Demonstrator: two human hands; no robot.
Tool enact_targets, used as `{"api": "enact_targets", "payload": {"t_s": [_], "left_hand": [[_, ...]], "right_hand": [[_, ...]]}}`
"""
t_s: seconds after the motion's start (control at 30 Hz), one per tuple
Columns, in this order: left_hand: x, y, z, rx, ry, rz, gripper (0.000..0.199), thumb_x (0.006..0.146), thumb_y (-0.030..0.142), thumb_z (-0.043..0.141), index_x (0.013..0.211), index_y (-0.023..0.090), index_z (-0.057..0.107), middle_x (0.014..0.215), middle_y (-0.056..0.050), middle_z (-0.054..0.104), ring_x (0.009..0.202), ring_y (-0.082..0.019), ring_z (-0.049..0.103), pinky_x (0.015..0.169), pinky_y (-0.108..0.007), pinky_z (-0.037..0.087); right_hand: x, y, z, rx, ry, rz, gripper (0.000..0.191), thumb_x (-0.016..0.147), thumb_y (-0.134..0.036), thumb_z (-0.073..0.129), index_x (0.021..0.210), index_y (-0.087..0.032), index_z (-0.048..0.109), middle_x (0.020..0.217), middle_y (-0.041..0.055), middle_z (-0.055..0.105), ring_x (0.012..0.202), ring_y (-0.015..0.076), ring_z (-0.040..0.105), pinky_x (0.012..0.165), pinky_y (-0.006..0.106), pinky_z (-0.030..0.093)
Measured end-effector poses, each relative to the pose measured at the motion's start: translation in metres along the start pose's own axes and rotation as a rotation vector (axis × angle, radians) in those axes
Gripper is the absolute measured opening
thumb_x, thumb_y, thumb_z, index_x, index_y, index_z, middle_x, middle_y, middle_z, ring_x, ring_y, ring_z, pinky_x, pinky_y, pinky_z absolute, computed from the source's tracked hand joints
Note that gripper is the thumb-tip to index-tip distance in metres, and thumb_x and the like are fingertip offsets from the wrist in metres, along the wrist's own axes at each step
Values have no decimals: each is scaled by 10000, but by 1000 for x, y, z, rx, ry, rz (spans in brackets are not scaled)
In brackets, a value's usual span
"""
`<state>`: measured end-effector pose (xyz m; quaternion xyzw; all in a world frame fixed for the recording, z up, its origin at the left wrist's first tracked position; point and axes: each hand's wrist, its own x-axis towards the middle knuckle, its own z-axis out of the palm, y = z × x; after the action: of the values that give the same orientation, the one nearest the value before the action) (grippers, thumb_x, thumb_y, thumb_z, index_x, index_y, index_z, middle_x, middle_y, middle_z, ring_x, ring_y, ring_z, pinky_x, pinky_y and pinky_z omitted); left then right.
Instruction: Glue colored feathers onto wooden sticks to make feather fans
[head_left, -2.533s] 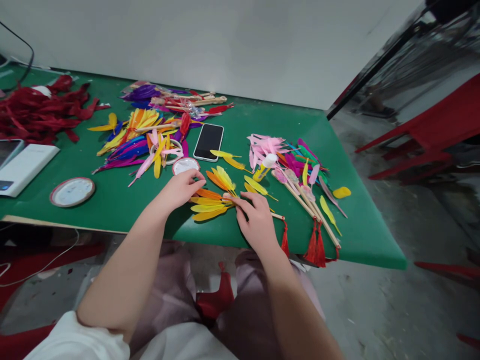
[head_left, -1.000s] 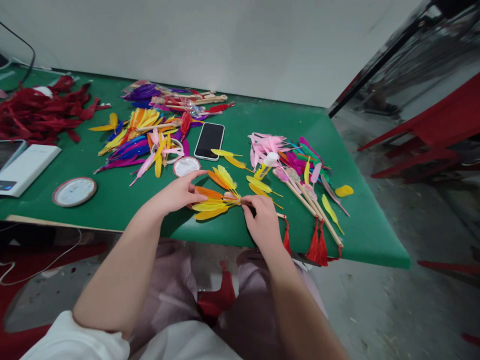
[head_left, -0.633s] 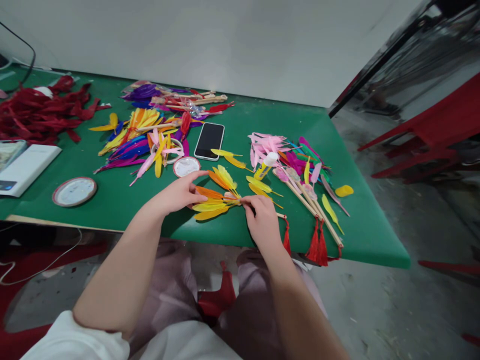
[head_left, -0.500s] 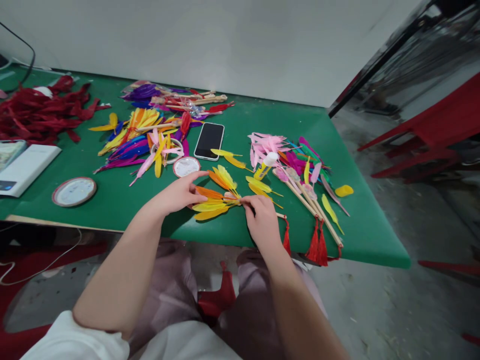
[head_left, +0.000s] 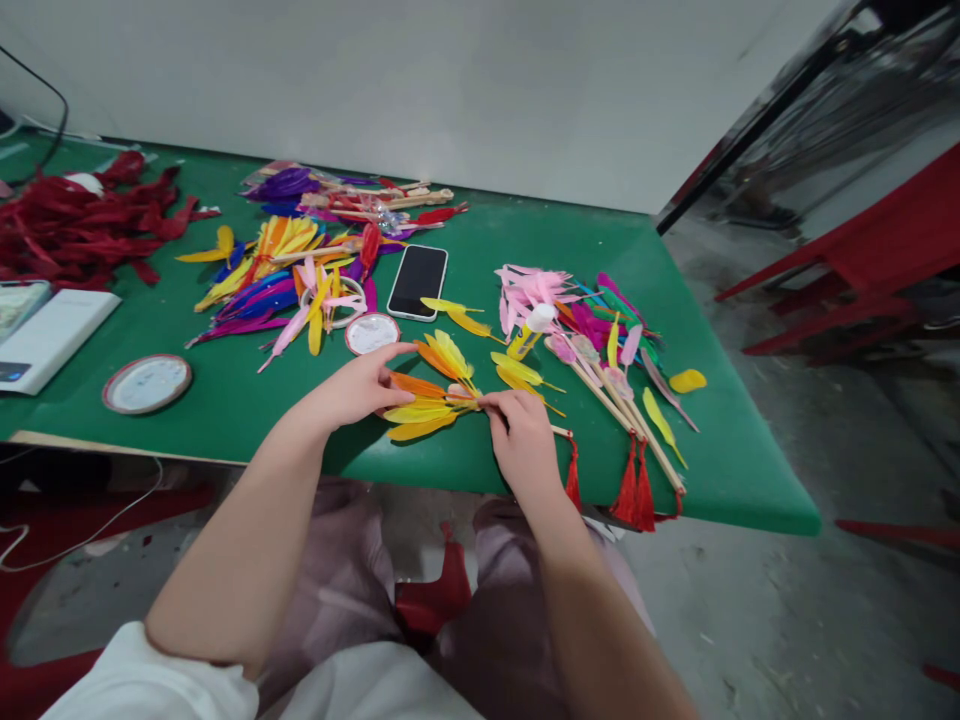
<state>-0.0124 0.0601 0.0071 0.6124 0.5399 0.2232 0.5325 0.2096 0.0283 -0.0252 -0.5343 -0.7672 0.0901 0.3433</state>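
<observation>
A fan of yellow and orange feathers (head_left: 424,412) lies over the green table near its front edge, its feathers spread leftward from a small pale centre. At its left side, my left hand (head_left: 356,388) has thumb and fingers closed about an orange feather (head_left: 415,385), the index finger stretched along the upper feathers. My right hand (head_left: 521,430) pinches the feather bases at the fan's right end; its fingertips hide the exact grip. From beneath that hand a wooden stick (head_left: 560,431) comes out, ending in a red tassel (head_left: 573,475). Loose yellow feathers (head_left: 521,368) lie just beyond.
A yellow glue stick (head_left: 529,335), a phone (head_left: 418,282) and two round lids (head_left: 148,384) lie around the green table (head_left: 262,430). Tasselled sticks (head_left: 611,398) and pink feathers (head_left: 529,292) are on the right. Colourful feather bundles (head_left: 259,290) and dark red ribbons (head_left: 82,230) occupy the left.
Hardly anything differs: both hands keep their hold on the feathers, and the view has shifted very slightly.
</observation>
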Motion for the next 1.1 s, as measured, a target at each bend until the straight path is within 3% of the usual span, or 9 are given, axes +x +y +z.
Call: {"api": "enact_targets", "payload": {"t_s": [0.93,1.1], "left_hand": [[-1,3,1,71,29,13,620,672,262,620,1248,250,391,560,51,448,495,-85,457,485,-199,403],[-1,6,1,54,34,-37,597,691,323,610,1243,253,393,582,38,483,515,-94,487,483,-205,429]], "right_hand": [[0,0,1,-1,18,-1,182,802,-99,456,806,-176,620,794,69,609,790,202,521,738,355,438],[0,0,1,-5,9,-7,173,796,-86,466,811,-162,622,795,71,612,792,203,521,738,352,439]]}}
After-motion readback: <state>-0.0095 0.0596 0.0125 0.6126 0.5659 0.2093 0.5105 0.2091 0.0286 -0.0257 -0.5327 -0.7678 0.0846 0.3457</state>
